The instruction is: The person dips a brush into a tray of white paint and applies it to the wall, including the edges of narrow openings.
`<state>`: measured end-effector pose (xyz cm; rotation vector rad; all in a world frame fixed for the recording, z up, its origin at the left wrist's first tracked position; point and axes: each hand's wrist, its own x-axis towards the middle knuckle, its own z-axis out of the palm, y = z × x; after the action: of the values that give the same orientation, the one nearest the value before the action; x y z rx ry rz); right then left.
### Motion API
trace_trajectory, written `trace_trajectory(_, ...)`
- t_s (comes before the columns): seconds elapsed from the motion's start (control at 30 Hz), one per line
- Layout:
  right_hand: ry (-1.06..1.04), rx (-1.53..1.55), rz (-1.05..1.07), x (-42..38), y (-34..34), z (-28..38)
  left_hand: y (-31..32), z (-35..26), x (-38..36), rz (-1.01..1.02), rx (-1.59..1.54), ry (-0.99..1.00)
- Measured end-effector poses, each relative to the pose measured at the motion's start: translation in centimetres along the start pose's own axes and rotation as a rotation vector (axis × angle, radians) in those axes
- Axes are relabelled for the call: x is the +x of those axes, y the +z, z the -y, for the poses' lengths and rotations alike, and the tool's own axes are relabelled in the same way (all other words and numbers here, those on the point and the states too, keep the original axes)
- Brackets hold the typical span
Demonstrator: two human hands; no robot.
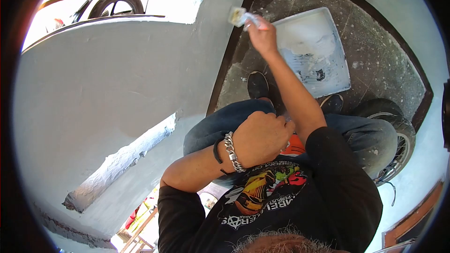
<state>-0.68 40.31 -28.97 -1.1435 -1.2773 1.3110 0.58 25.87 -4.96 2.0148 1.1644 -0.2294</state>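
My right hand reaches forward, its fingers closed round the pale handle of a paintbrush. The brush head, with yellowish bristles, is close to the grey wall on the left. Below that arm, a white paint tray lies on the floor, with whitish paint at its far end and dark marks on its ridged near part. My left hand, with a chain bracelet at the wrist, is curled in front of my chest above my lap. Its fingertips are hidden, and I cannot tell what they hold, if anything.
Dark floor tiles spattered with paint surround the tray. A spoked wheel stands close by my right knee. The left wall has an opening at the top and a rough slot lower down. My shoes are near the tray.
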Motion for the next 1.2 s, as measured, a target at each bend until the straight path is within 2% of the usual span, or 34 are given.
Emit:
trace_trajectory(0.07, -0.044, 0.067, 0.019, -1.9, 2.2, 1.8, 0.3, 0.0, 0.0, -0.022, -0.021, -0.005)
trace_trajectory(0.2, -0.021, 0.263, 0.066, -3.0, 0.9, 7.9, 0.3, -0.2, -0.3, -0.005, -0.015, 0.009)
trace_trajectory(0.3, -0.044, 0.240, 0.009, -2.6, -1.2, 6.0, 0.5, -0.5, -0.7, -0.006, -0.019, 0.015)
trace_trajectory(0.33, 0.059, 0.165, 0.031, -2.9, -1.4, 5.3, 0.4, -0.5, -0.6, 0.021, -0.019, 0.014)
trace_trajectory(0.43, -0.018, 0.017, 0.087, -4.4, 0.5, 3.6, 0.6, -0.9, -0.8, 0.061, -0.027, 0.038)
trace_trajectory(0.47, -0.005, 0.125, 0.125, -4.9, 1.7, 3.2, 0.7, -1.0, -0.9, 0.069, -0.030, 0.053)
trace_trajectory(0.5, -0.027, 0.099, 0.189, -4.9, 0.8, 7.7, 0.6, -1.0, -0.9, 0.078, -0.032, 0.057)
trace_trajectory(0.57, 0.141, 0.299, 0.221, -4.4, 0.5, 6.9, 0.5, -1.0, -1.2, 0.097, -0.037, 0.059)
trace_trajectory(0.63, 0.018, 0.276, 0.118, -3.2, -0.9, 5.7, 0.8, -0.6, -1.3, 0.053, -0.010, 0.064)
trace_trajectory(0.7, 0.027, 0.172, -0.006, -2.8, -2.2, 3.7, 1.0, -0.6, -1.3, 0.025, 0.003, 0.065)
trace_trajectory(0.77, 0.134, 0.143, -0.041, -2.6, -2.0, -1.3, 0.9, -0.8, -1.3, 0.005, 0.010, 0.057)
trace_trajectory(0.9, 0.209, 0.227, -0.012, -2.9, -1.1, -5.6, 0.7, -0.5, -1.2, 0.003, -0.015, 0.048)
trace_trajectory(1.07, 0.152, 0.158, -0.096, -2.0, -0.4, -8.3, 0.4, -0.5, -1.0, 0.008, 0.005, 0.043)
trace_trajectory(1.2, 0.195, 0.253, -0.153, 0.3, -0.9, -7.8, 0.4, -0.5, -0.8, 0.020, -0.002, 0.042)
